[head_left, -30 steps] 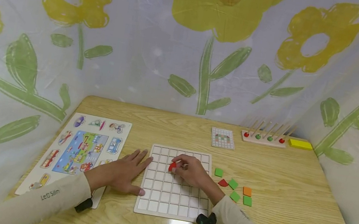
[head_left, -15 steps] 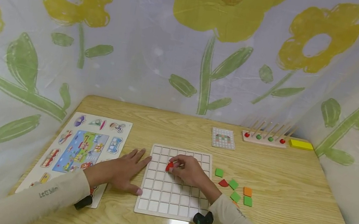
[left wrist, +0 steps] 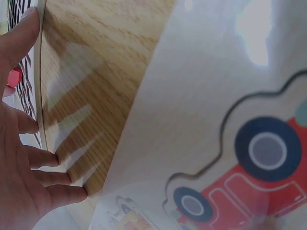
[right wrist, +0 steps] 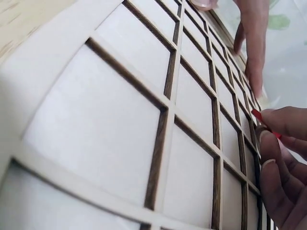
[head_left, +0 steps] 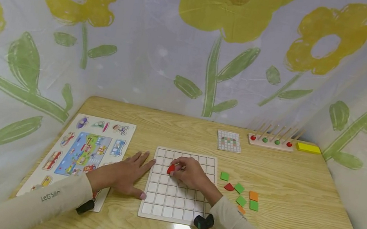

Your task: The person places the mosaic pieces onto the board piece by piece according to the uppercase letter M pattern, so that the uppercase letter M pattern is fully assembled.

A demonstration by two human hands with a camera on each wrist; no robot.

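My right hand point(head_left: 190, 173) pinches a red quarter-circle piece point(head_left: 170, 169) between thumb and fingers, close over the upper left part of a white wooden grid board point(head_left: 157, 209). In the right wrist view the red piece point(right wrist: 257, 115) shows edge-on at the fingertips, tilted above the square cells. My left hand point(head_left: 128, 175) lies spread at the board's left side, thumb and forefinger touching its edge. The left wrist view shows that hand point(left wrist: 29, 158) with fingers stretched on the wood beside the board.
Right of the board lie several green squares point(head_left: 225, 176), orange pieces point(head_left: 254, 196) and another red quarter-circle point(head_left: 229, 186). Behind them are a pattern card point(head_left: 229, 141), a peg rack point(head_left: 270, 142) and a yellow block point(head_left: 308, 148). A vehicle picture puzzle point(head_left: 83, 155) lies under my left forearm.
My right hand has shifted slightly left over the board, carrying the red quarter-circle with it. The left hand has stayed at the board's left edge.
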